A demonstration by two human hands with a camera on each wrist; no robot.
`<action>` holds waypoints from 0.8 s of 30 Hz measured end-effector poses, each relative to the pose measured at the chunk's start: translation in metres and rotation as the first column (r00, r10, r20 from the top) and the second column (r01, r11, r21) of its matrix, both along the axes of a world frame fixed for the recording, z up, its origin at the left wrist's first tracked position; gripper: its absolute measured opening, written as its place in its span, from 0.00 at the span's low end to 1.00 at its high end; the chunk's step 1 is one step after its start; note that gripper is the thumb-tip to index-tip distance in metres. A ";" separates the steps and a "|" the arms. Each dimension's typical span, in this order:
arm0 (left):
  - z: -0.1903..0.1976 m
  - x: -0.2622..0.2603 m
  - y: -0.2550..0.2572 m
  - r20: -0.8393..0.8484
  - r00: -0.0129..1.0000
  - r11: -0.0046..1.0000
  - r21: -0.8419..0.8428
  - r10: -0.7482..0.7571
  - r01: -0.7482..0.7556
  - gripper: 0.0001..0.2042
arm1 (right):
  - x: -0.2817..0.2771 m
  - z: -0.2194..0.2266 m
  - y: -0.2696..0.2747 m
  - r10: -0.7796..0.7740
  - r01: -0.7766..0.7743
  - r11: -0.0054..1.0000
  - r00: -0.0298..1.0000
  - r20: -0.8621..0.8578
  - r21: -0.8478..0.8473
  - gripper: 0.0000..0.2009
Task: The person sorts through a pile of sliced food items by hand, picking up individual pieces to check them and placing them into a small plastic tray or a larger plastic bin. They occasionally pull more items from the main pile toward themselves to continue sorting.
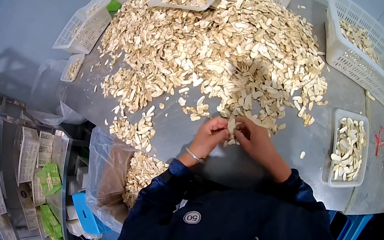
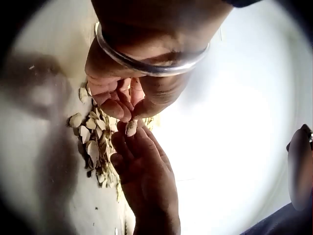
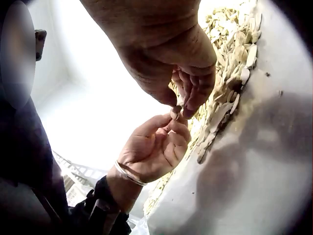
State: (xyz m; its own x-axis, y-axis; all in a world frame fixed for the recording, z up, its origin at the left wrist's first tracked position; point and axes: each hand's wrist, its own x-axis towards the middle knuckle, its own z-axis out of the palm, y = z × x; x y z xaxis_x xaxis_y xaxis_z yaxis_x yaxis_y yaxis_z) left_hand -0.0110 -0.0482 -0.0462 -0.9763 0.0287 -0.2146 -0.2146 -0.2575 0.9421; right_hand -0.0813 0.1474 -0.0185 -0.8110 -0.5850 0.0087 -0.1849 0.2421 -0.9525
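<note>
Both hands meet over the near edge of a large heap of pale dried slices on a metal table. The left hand, with a silvery bangle at the wrist, pinches a small slice between thumb and fingers. Against it, the right hand has its thumb and fingertips at the same piece. In the left wrist view the slice shows between the fingertips of the left hand and right hand. The right wrist view shows the piece pinched by both the right hand and left hand.
A small tray of slices stands at the right, below a white slotted basket. A clear plastic bag with slices lies at the left edge. More baskets and a tray surround the heap's far side. Racks stand left.
</note>
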 end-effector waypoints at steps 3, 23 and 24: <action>-0.008 0.003 0.007 -0.026 0.998 0.997 0.045 0.058 -0.057 0.10 | 0.002 -0.004 -0.003 -0.041 0.043 0.998 0.997 0.062 -0.035 0.13; -0.013 0.017 0.018 -0.029 0.985 0.985 0.037 0.167 -0.166 0.14 | 0.013 0.011 -0.006 -0.056 0.049 0.995 0.995 -0.088 -0.082 0.15; -0.013 0.019 0.015 -0.039 0.988 0.988 0.035 0.150 -0.148 0.14 | 0.012 0.009 -0.006 -0.036 0.029 0.997 0.993 -0.109 -0.067 0.15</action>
